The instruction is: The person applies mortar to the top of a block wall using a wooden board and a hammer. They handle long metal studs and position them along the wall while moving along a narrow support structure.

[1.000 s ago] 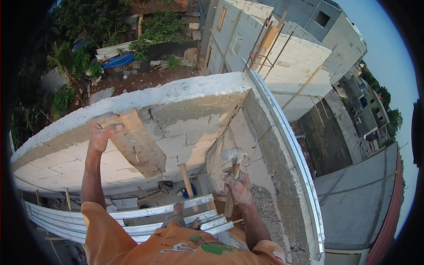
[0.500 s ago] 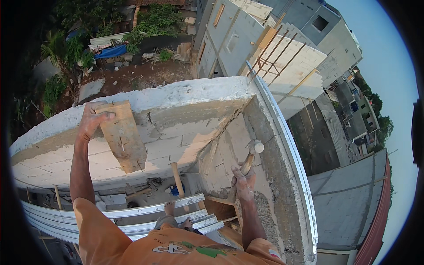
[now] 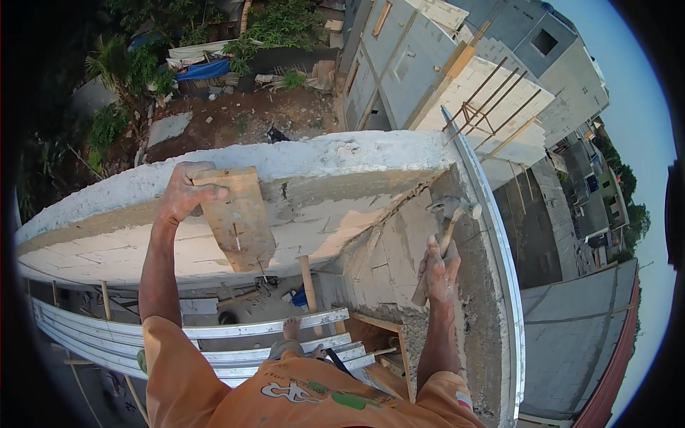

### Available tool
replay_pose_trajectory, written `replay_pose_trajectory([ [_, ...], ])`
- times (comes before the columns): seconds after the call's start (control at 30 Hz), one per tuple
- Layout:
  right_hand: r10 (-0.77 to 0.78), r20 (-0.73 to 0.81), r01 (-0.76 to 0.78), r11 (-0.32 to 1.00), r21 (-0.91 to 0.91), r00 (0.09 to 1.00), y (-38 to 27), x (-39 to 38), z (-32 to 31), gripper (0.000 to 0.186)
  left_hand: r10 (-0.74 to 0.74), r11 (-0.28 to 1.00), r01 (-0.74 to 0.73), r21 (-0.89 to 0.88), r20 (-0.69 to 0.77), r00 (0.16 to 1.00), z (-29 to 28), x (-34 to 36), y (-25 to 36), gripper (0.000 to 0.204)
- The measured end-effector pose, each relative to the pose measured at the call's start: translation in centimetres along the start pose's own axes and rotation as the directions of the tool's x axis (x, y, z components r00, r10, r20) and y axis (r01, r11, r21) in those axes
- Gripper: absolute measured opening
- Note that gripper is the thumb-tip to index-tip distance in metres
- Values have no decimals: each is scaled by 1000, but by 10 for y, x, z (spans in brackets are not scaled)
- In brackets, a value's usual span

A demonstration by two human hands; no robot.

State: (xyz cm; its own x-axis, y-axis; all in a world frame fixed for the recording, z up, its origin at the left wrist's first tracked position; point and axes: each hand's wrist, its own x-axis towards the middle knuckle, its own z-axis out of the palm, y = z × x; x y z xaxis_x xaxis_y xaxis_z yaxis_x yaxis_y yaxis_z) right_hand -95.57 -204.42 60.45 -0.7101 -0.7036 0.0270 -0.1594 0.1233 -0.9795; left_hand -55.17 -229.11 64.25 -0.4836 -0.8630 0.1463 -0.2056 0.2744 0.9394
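My left hand (image 3: 187,194) is closed round the upper left corner of a wooden board (image 3: 241,222). The board is pale, dusty and tapered at its lower end. It lies against the inner face of the block wall, just under the rough white top. A nail shows in its middle, and another sticks out at its lower end. A hammer (image 3: 449,234) is in my right hand (image 3: 441,272), gripped by its wooden handle. Its metal head points up and away, near the wall's corner and apart from the board.
A long metal channel (image 3: 492,235) runs along the right wall's top. Several metal profiles (image 3: 235,332) lie in front of my body. Wooden props (image 3: 308,282) stand below the wall. Beyond the wall, the drop leads to bare ground (image 3: 235,118) and neighbouring block buildings (image 3: 414,68).
The view has shifted, so the surroundings appear farther right. My right hand has carried the hammer up and outward toward the corner. My left hand keeps the board at about the same spot.
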Motion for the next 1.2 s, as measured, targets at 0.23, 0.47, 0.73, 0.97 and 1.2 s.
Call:
replay_pose_trajectory([
  [0.23,-254,-171,247,967,-63,952,-18,6,13,38,18,999,-19,31,16,1000,-5,-2,1,27],
  [0.47,25,80,-24,1000,-9,996,24,-7,16,41,49,999,-50,20,71,996,-7,2,2,29],
  [0.73,100,-32,-98,993,59,995,24,-11,30,29,144,989,-142,-26,78,987,-6,7,-11,29],
  [0.97,-306,-266,306,951,-44,914,-16,25,18,29,144,988,-143,-58,11,990,-4,7,-18,32],
  [1.2,-216,-248,180,971,-158,944,-14,45,32,38,173,983,-173,-59,9,985,-5,9,-21,35],
])
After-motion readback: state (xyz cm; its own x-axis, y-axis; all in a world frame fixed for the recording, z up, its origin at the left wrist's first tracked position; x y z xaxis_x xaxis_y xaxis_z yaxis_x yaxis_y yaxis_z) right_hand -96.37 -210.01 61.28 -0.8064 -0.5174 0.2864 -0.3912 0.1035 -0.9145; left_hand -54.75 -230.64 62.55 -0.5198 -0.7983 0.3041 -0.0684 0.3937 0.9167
